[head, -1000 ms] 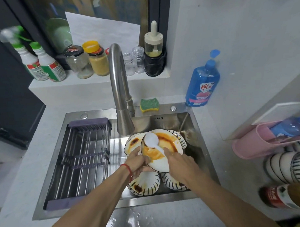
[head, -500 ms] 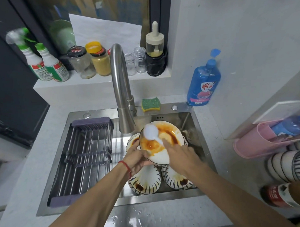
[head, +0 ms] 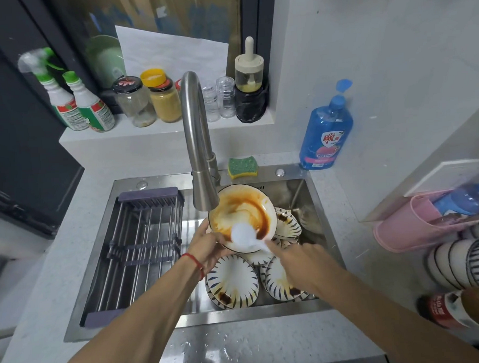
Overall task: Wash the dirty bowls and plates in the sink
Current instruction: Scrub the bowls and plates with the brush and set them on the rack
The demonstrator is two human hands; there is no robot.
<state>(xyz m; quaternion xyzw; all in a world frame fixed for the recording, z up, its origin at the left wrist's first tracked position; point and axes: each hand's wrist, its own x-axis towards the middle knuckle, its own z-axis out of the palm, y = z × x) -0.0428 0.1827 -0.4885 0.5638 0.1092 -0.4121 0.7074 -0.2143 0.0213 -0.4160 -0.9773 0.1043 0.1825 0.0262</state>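
Observation:
A white plate smeared with orange and brown sauce is tilted up over the steel sink, its top edge just under the faucet spout. My left hand grips the plate's lower left rim. My right hand holds a white spoon by its handle, the spoon's bowl lying against the plate's lower face. Below them several dirty blue-patterned bowls sit in the sink, some with dark sauce.
A folding drying rack covers the sink's left half. A green sponge and a blue soap bottle stand behind the sink. Jars and spray bottles line the ledge. A pink tub and stacked bowls sit right.
The plate has risen and moved back toward the faucet. The spoon has slid from the plate's upper left down to its lower edge.

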